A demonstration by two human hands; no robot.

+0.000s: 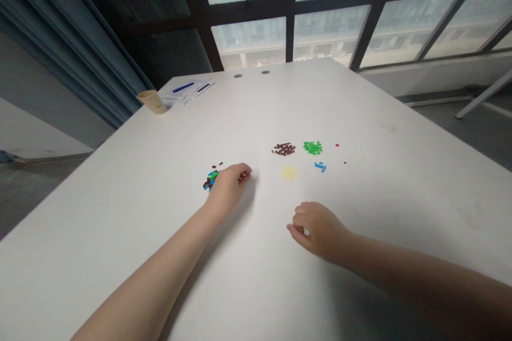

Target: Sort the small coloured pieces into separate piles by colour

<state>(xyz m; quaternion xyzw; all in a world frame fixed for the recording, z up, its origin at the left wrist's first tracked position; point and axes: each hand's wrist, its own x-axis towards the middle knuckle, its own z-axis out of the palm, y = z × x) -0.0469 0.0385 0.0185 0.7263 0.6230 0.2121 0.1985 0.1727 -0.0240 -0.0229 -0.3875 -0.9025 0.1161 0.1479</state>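
Observation:
My left hand (228, 189) rests on the white table (160, 170) with its fingers curled, right beside a mixed heap of tiny blue, green and dark brown bricks (211, 179). A dark speck shows at its fingertips, too small to tell if it is a brick. My right hand (318, 229) hovers nearer the front with its fingers curled together, holding nothing I can see. Farther ahead lie separate piles of tiny bricks: dark brown (284, 149), green (312, 147), pale yellow (289, 172) and blue (320, 166).
A few red, dark and yellow specks (344, 157) lie right of the piles. A paper cup (152, 102) and papers with blue pens (186, 90) sit near the far left table edge. Two holes mark the far end, with large windows beyond.

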